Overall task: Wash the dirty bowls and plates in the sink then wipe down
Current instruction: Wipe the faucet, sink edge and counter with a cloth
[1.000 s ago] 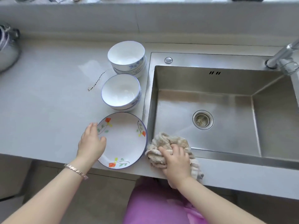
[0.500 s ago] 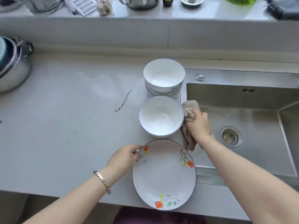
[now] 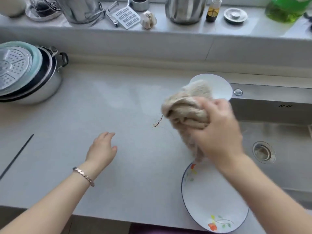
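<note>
— How is the cloth (image 3: pixel 185 105) held?

— It is gripped in the right hand (image 3: pixel 217 132), with the fingers curled tight round it. It is beige and nubbly and is bunched into a wad, with a tail hanging down toward the far rim of the plate (image 3: pixel 211 200). Whether the tail touches the plate cannot be told, as that part is blurred.

— And where is it placed?

— It is held just left of the sink (image 3: pixel 270 93), in front of a white bowl (image 3: pixel 217 86), which is half hidden by it. A thin brown stain (image 3: pixel 157 123) is seen on the surface (image 3: pixel 84 115) just beside the wad's left edge.

— What of the left hand (image 3: pixel 101 149)?

— Nothing is held in it. Its fingers are spread and relaxed, low over the surface and well left of the plate. A bracelet (image 3: pixel 83 176) is worn at the wrist.

— How is the plate described?

— It is white and blue-rimmed, painted with orange flowers, and laid flat at the near edge beside the sink.
</note>
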Motion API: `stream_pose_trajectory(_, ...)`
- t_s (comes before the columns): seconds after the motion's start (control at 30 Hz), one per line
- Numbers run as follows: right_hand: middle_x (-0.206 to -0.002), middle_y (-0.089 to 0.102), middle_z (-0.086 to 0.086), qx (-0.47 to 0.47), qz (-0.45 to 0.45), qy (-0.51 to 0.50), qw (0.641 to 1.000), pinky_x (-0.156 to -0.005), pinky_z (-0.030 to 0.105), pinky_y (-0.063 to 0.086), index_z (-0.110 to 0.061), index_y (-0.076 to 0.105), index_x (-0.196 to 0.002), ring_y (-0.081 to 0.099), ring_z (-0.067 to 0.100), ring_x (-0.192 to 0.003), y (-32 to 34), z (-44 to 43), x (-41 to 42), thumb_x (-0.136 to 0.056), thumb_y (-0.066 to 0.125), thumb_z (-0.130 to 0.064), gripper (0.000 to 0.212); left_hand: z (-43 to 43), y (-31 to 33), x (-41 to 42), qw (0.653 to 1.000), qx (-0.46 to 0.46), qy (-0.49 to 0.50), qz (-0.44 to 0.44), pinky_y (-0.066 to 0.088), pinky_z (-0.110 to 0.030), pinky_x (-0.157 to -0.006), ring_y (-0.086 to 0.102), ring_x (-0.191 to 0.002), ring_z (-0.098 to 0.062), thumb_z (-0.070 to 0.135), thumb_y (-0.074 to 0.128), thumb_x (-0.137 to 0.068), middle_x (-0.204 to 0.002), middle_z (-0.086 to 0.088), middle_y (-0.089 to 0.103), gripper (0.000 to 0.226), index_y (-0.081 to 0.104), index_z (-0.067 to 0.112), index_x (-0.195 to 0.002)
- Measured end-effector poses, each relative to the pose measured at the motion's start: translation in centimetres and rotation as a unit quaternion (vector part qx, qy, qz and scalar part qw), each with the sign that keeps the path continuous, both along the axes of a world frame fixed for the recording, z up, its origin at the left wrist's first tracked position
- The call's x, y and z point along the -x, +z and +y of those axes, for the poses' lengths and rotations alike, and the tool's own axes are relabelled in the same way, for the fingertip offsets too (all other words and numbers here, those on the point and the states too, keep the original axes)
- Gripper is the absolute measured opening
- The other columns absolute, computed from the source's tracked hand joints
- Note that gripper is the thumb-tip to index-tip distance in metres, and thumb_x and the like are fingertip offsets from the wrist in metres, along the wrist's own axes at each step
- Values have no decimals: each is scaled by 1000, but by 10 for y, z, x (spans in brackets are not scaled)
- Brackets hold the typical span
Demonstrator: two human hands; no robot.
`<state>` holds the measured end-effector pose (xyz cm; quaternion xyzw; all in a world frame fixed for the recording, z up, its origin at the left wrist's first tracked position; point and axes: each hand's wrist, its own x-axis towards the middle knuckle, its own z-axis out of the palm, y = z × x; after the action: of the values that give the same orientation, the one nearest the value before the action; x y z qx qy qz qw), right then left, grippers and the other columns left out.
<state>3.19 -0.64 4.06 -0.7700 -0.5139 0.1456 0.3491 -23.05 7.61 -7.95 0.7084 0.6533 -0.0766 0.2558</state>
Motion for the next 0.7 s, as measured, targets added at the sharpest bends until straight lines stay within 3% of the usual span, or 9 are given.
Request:
stream_pose_trajectory(0.1, -118, 51, 15, 136, -138, 81, 978, -76, 36, 47, -28, 59, -120, 56, 36, -97, -68, 29, 60, -60, 76, -31, 63, 14, -6, 6, 999, 33, -3, 18, 25, -37, -113, 24, -140, -26, 19, 54, -90, -153, -10, 24, 58, 31, 13, -144)
stream_pose_trajectory(0.17, -134, 44, 17, 252, -201, 118, 939, -87, 42, 43, -25, 56, -123, 48, 40, -111, -117, 29, 86, -58, 76, -47, 71, 20, -9, 0, 998, 42, -29, 22, 24, -36, -113, 19, -143, -24, 23, 54, -91, -156, -8, 15, 63, 25, 17, -146)
stream_pose_trajectory(0.27, -144, 36, 20, 275, -207, 157, 926, -100, 59, 22, -23, 50, -128, 28, 46, -129, -168, 15, 105, -58, 50, -77, 88, 32, -13, -13, 997, 37, -63, 31, 23, -38, -114, 9, -145, -23, 30, 52, -93, -159, -3, 2, 66, 16, 24, -149)
stream_pose_trajectory(0.37, -154, 15, 16, 255, -219, 94, 937, -102, 68, 11, -36, 27, -142, 7, 46, -138, -186, 33, 92, -72, 37, -74, 80, 49, -19, -23, 995, 58, -69, 51, 24, -49, -111, -2, -146, -27, 35, 51, -94, -158, 2, -8, 68, 11, 37, -148)
stream_pose_trajectory(0.43, -156, -10, 16, 297, -200, 52, 932, -106, 66, 3, -41, 5, -146, -11, 46, -139, -191, 61, 77, -80, 36, -72, 79, 60, -22, -27, 991, 87, -71, 67, 25, -55, -109, -6, -145, -29, 34, 55, -92, -158, 5, -11, 71, 11, 41, -147)
stream_pose_trajectory(0.5, -154, -19, 16, 327, -179, -3, 928, -109, 61, 2, -41, -5, -146, -14, 44, -139, -187, 89, 66, -81, 30, -74, 80, 67, -26, -29, 989, 113, -69, 71, 26, -57, -108, -6, -145, -31, 31, 59, -90, -158, 6, -9, 73, 13, 42, -146)
stream_pose_trajectory(0.6, -155, -5, 17, 333, -158, -76, 926, -110, 55, 10, -35, 8, -147, -3, 40, -141, -186, 131, 45, -79, 33, -76, 84, 72, -31, -29, 989, 118, -62, 64, 29, -54, -106, -4, -145, -33, 28, 61, -89, -158, 5, -5, 74, 15, 43, -145)
stream_pose_trajectory(0.7, -148, 22, 15, 305, -120, -121, 937, -109, 52, 20, -28, 33, -137, 15, 33, -138, -182, 167, 20, -76, 43, -74, 77, 73, -36, -27, 991, 110, -55, 47, 29, -52, -109, -3, -144, -34, 27, 62, -88, -158, 5, -3, 74, 17, 43, -145)
